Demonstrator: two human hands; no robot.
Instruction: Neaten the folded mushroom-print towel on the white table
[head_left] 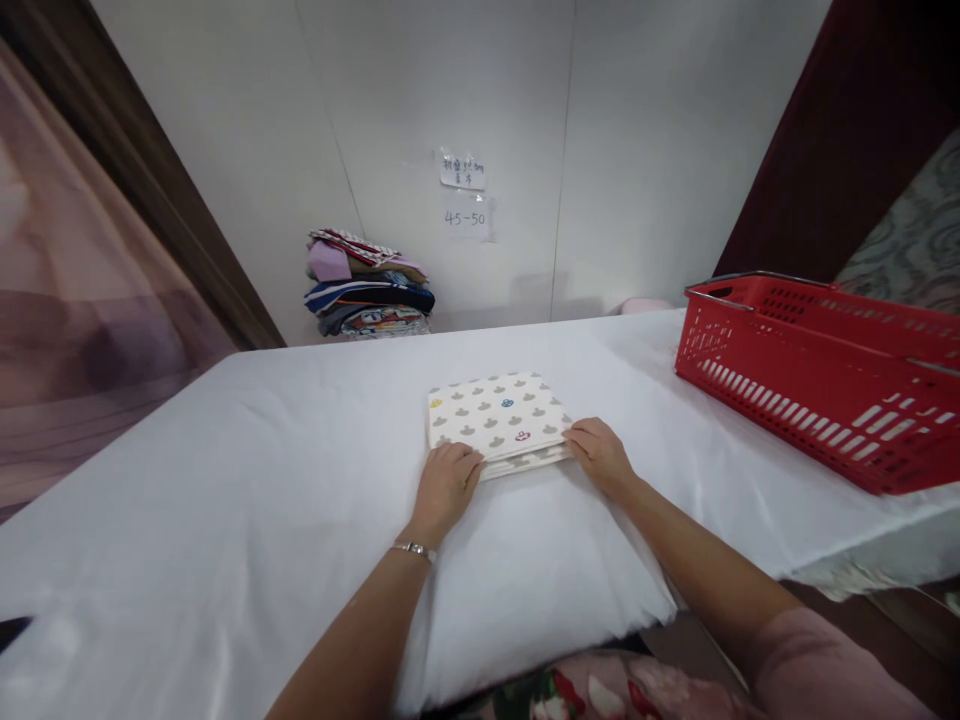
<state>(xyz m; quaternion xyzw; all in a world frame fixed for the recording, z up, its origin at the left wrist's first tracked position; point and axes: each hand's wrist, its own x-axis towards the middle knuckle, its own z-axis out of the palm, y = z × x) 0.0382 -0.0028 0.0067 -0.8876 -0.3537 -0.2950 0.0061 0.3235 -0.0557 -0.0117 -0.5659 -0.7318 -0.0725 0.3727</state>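
A folded cream cloth (495, 415) with a print of small grey shapes and a few coloured ones lies flat on the white-covered table. Its near side shows stacked layers with a slight gap between them. At the near left corner, my left hand (450, 485) grips the edge, fingers curled over the top. My right hand (598, 452) pinches the near right corner. Both thumbs are mostly hidden by the hands and the cloth.
To the right on the white tablecloth (315, 480) stands a red plastic basket (795, 380) with metal handles. A stack of folded fabrics (367, 285) sits at the back left. Two paper notes (466, 218) are taped to the wall. Curtains hang at both sides.
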